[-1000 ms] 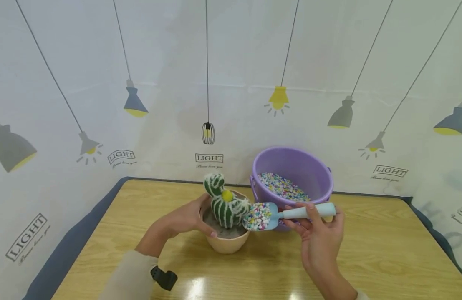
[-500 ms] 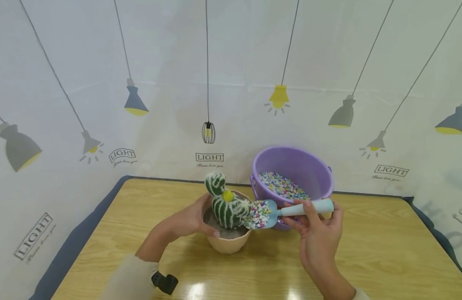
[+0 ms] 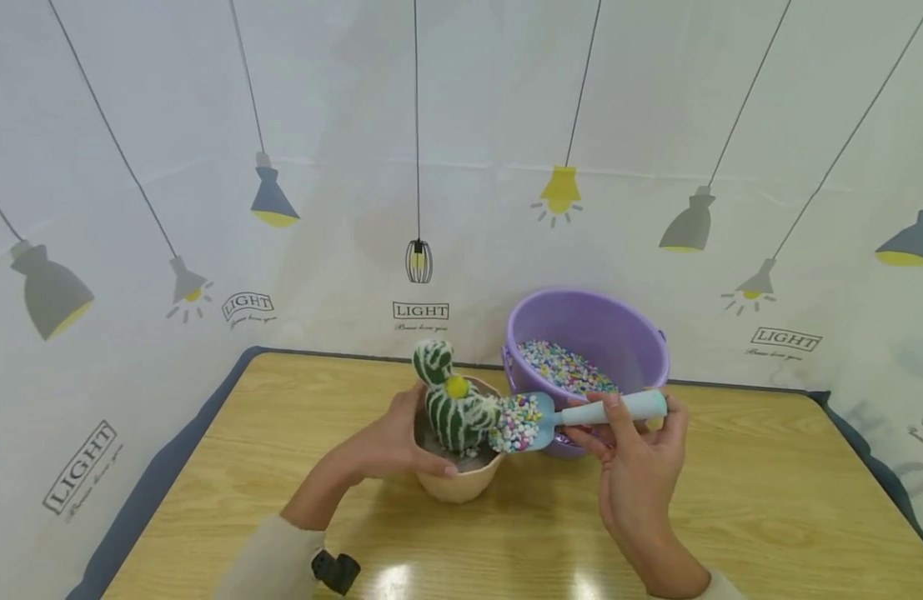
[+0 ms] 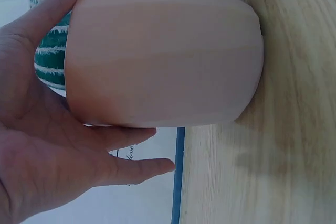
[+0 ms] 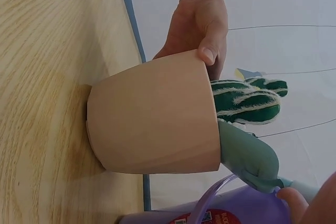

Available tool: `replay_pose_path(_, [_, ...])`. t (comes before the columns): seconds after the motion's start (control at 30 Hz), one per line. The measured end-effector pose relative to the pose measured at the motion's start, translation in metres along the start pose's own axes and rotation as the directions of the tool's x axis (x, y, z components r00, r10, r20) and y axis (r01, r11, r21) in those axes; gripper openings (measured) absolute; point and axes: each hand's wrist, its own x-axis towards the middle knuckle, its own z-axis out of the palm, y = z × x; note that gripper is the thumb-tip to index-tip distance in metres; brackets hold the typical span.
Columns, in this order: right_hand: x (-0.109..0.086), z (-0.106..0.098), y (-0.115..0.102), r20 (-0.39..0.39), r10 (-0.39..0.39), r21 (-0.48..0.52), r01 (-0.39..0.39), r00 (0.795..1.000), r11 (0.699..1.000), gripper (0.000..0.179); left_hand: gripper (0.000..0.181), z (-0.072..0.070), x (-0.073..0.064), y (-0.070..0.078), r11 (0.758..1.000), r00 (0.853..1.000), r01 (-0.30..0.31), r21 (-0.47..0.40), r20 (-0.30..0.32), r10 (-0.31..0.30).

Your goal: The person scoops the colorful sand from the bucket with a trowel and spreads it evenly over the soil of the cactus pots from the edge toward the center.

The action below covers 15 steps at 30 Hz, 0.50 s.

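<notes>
"While the right hand (image 3: 639, 467) has its handle pinched, how does that pale blue scoop with the rounded blade (image 3: 545, 423) handle?"

"Light and stiff, I'd judge, probably plastic. The handle looks smooth and may twist, so its middle, where thumb and fingers are clamped, seems the place to hold."

"Where does the blade lie from that grip?"

"Well out to the left of the fingertips, its tip over the right side of the peach-coloured, tapering pot (image 3: 461, 487). I can't tell whether it touches the rim. The small multicoloured pebbles (image 3: 517, 425) heaped on it look loose, liable to roll at any tilt."

"And the left hand (image 3: 392, 435)?"

"Clamped round the pot's left side, thumb at the near rim; the left wrist view shows one finger stretched out apart from the wall. The pot looks rigid, perhaps brittle, best held evenly. Inside, the green, white-striped fuzzy cactus (image 3: 449, 417) looks soft."

"The round purple bucket (image 3: 619, 342)?"

"Just behind the scoop, with more pebbles inside."
</notes>
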Motion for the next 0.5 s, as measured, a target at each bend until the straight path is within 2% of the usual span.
replay_pose_path(0.17, [0.000,0.002,0.000,0.020,-0.020,-0.012,0.021,1.000,1.000,0.040,0.119,-0.007,0.001,-0.002,0.997,0.996,0.074,0.015,0.044,-0.075])
replay_pose_path(0.23, [0.000,0.002,0.000,0.028,-0.028,-0.020,0.029,0.999,0.999,0.039,0.119,-0.010,0.002,-0.003,0.997,0.995,0.081,0.012,0.065,-0.082])
replay_pose_path(0.4, [0.000,0.004,0.001,0.055,-0.052,-0.009,0.052,0.997,0.999,0.037,0.113,-0.016,0.006,-0.004,0.999,0.991,0.033,-0.031,0.128,-0.029])
replay_pose_path(0.5, [0.001,0.005,0.002,0.080,-0.066,-0.001,0.066,0.995,0.998,0.034,0.112,-0.019,0.009,-0.004,0.998,0.987,0.029,-0.056,0.157,-0.020])
